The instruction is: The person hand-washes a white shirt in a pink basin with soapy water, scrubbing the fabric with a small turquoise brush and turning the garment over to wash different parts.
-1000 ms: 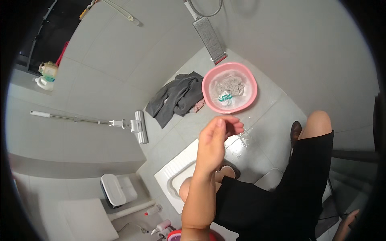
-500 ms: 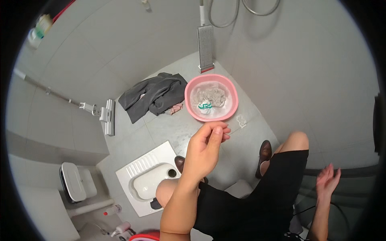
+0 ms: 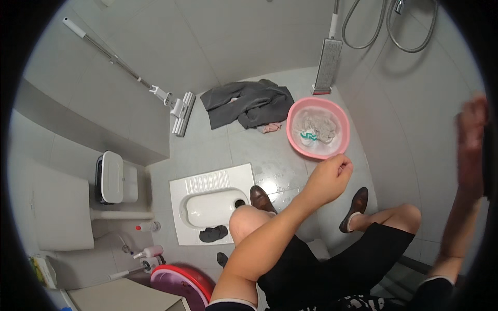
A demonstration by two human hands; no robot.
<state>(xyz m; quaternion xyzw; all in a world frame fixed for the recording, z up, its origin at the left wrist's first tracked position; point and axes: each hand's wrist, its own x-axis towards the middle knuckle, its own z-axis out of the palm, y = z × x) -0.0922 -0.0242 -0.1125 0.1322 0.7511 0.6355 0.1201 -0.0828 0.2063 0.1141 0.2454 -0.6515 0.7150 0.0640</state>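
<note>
My left hand [image 3: 331, 178] is held out with its fingers curled closed, just in front of the near rim of a pink basin [image 3: 291, 139]. Nothing shows in its fingers. Water fills the basin, and a light grey cloth [image 3: 321, 126] and a white piece with a green zigzag [image 3: 308, 137] soak in it. At the far right my right hand [image 3: 471, 127] is raised close to the wall, smeared by motion. It is nearest to a dark upright object [image 3: 488, 155] at the picture's edge. Its fingers cannot be made out.
Dark grey clothing [image 3: 249, 103] lies on the floor left of the basin. A flat mop [image 3: 328, 65] leans behind it. A squat toilet [image 3: 207, 182] lies left of my legs, with a dark sock [image 3: 213, 234] on it. A sponge mop [image 3: 181, 114] stands by the left wall.
My view has turned, shifting the room rightward and showing more of the left side. My right hand has risen from low beside my leg to the right wall. My left fingers have curled tighter.
</note>
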